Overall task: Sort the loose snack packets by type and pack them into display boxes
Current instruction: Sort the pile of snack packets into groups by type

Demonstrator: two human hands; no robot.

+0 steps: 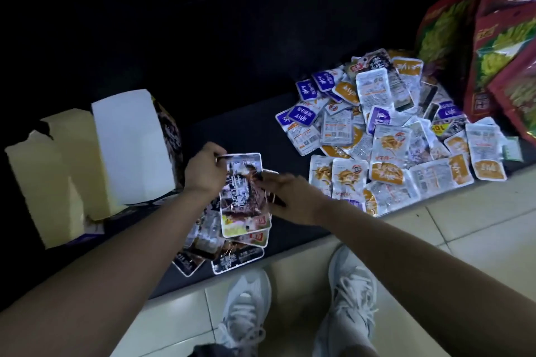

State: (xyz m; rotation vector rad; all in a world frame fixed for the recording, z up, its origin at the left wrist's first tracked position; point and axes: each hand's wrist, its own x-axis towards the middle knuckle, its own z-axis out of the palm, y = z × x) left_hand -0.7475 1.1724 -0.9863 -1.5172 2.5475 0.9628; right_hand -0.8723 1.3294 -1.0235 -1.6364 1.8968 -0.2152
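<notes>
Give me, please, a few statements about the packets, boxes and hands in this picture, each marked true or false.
1. The left hand and the right hand both hold the stack of dark packets. True.
2. The open display boxes stand to the right of the hands. False: they stand to the left of them.
3. The pile of loose packets includes purple and orange ones. True.
4. The large red bags lie inside a display box. False: they are at the far right, beside the pile.
</notes>
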